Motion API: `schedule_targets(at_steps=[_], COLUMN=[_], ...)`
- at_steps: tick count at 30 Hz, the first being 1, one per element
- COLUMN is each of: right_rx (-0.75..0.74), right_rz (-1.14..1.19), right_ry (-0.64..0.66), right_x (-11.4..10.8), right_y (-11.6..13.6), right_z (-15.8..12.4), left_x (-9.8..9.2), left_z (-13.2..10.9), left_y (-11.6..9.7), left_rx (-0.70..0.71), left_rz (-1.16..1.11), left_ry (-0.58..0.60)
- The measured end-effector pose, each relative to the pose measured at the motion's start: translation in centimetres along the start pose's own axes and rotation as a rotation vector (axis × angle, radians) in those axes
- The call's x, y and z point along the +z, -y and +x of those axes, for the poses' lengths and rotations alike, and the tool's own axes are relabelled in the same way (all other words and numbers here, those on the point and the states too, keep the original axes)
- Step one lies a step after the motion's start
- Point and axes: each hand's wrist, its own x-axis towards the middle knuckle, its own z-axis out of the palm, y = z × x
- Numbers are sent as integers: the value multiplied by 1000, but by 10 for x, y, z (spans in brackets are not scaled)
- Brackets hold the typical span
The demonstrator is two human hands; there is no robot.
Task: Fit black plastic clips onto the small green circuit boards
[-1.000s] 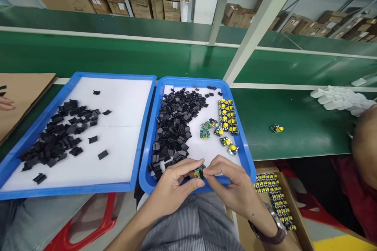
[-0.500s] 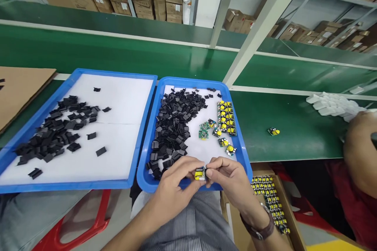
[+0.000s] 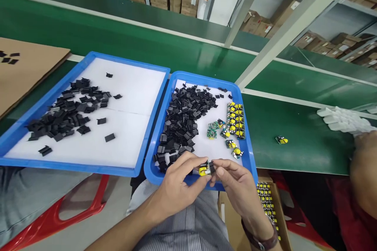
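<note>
In front of my body, over the near edge of the right blue tray [image 3: 250, 157], my left hand [image 3: 178, 184] pinches a small circuit board [image 3: 204, 170] with a yellow component. My right hand [image 3: 237, 186] has thumb and fingers closed on a small black plastic piece [image 3: 212, 167], which meets the board's right side. Fingers partly hide where the two touch. Inside this tray lies a heap of black plastic pieces [image 3: 179, 125]. To its right, yellow-topped circuit boards [image 3: 235, 119] stand in rows, with several loose boards [image 3: 212, 133] beside them.
The left blue tray [image 3: 88, 168] holds more black pieces [image 3: 61, 117]. A cardboard sheet [image 3: 29, 74] lies further left. One board [image 3: 281, 140] and white parts [image 3: 335, 117] are on the green bench, near another person's arm [image 3: 365, 164]. Below right, a carton [image 3: 279, 204] contains boards. A slanted post [image 3: 294, 35] rises behind.
The camera view has shifted and tilted. The held board has turned between my fingers, and the black piece at its right side now shows more clearly.
</note>
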Motion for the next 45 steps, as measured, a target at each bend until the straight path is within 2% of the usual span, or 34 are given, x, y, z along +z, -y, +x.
schedule_targets(at_steps=[13,21,25,28,34,39,45], right_rx=[181,152,153,81,-146,-239,-294], right_rz=[80,87,26,-37,-41,-39,-70], right_ry=[108,59,126,151,45,10,30], right_x=[3,8,-1,-4,16,29,28], right_y=[14,11,15,16,5,2,5], right_z=[10,6,11,9,0,0,-4], left_x=[-5,-4,-4,-5,-6,-8,-7], left_z=[2,3,4,3,-1,-2,-1], left_y=[5,7,5,3,5,8,9], left_rx=[19,93,54,42,72,38,-12], left_rz=[-92,-113,-93,-105,-133,-146,-212], left_ry=[68,-26,22,50,-69,-62,-49])
